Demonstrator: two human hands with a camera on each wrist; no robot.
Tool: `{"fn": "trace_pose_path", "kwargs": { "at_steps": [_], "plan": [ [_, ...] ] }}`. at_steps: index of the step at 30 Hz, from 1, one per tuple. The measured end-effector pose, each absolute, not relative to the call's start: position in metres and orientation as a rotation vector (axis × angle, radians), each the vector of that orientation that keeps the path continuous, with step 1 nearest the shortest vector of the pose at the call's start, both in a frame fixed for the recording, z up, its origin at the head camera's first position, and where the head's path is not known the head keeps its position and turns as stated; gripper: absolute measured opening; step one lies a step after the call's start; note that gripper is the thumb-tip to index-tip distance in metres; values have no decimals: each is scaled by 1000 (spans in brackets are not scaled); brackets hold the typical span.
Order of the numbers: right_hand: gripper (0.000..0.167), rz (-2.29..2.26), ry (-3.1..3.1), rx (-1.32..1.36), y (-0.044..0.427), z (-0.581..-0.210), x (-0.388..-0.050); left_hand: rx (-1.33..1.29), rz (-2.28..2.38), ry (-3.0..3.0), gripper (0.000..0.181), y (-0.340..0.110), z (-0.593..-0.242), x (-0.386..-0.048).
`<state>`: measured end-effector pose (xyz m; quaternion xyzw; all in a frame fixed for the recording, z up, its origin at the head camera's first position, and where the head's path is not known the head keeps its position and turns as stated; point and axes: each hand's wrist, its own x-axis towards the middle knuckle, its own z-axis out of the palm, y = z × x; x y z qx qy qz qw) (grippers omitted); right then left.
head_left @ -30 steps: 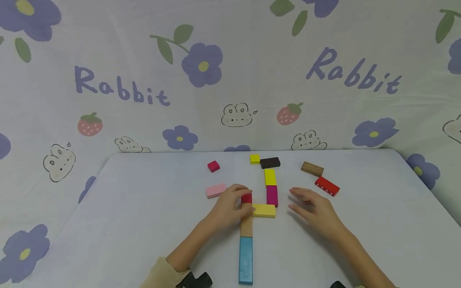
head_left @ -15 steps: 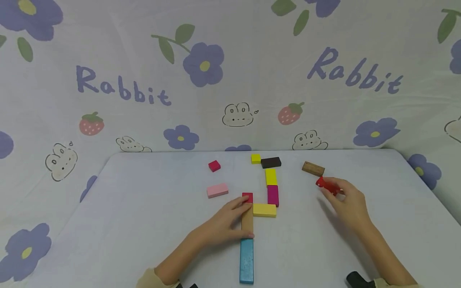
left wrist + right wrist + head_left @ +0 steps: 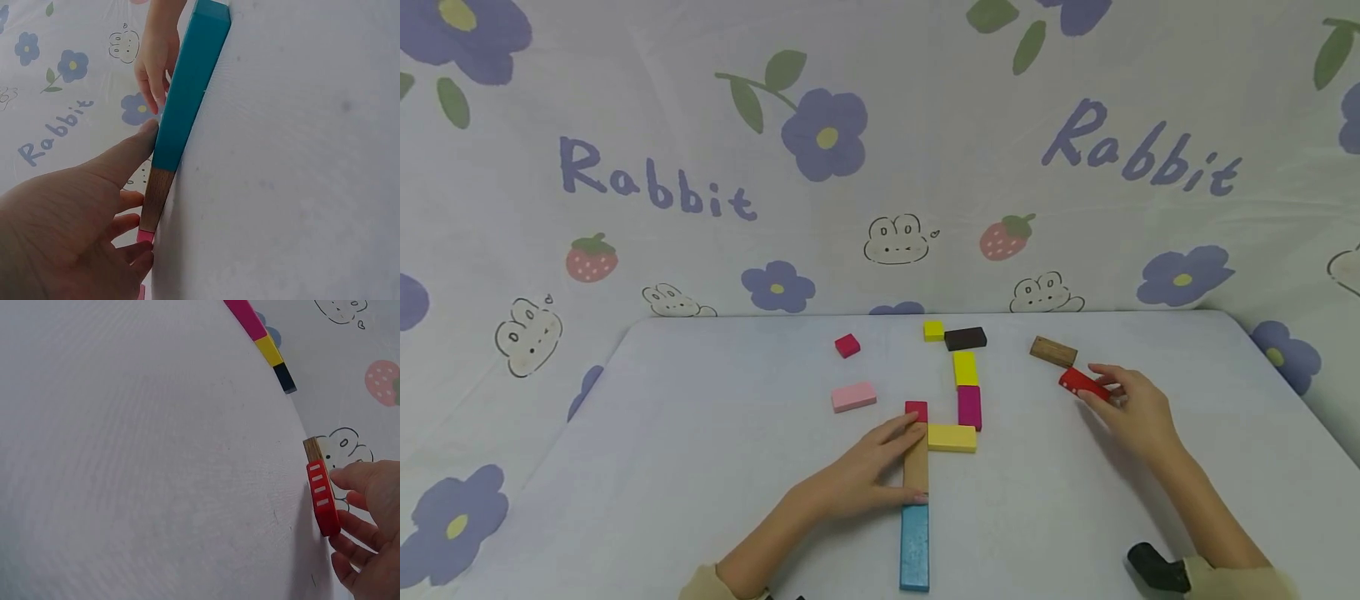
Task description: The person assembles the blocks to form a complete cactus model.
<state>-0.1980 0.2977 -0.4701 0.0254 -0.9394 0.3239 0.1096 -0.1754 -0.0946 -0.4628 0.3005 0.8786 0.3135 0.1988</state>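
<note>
In the head view my left hand (image 3: 857, 471) reaches over a tan wooden block (image 3: 916, 458). Its fingertips lie by a small red block (image 3: 916, 410), and its thumb is where the tan block meets a long blue block (image 3: 914, 546). The left wrist view has the thumb beside the blue block (image 3: 190, 87), with fairly straight fingers along the wooden part (image 3: 157, 197). My right hand (image 3: 1138, 412) is at a red block with white marks (image 3: 1078, 382), thumb on its near side and fingers spread past its far side. One end of that block meets a brown wooden block (image 3: 1054, 351).
A yellow block (image 3: 952, 438) abuts the tan one; a magenta (image 3: 969, 407) and another yellow block (image 3: 966, 368) continue away to a dark block (image 3: 966, 338) and a yellow cube (image 3: 933, 331). A pink block (image 3: 853, 397) and red cube (image 3: 847, 346) lie left.
My right hand has moved right and away from me to the red marked block, and its index finger has since lifted clear. The left thumb has slid toward me to the blue block's end.
</note>
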Motion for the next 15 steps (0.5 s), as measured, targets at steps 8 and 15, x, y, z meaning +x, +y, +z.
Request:
{"fn": "trace_pose_path", "kwargs": {
  "at_steps": [8, 15],
  "plan": [
    [56, 1026, -2891, 97, 299, -466, -203, 851, 885, 2453, 86, -96, -464, -176],
    [76, 1073, -2986, 79, 298, -465, -207, 872, 899, 2446, 86, -96, -465, -176]
  ]
}}
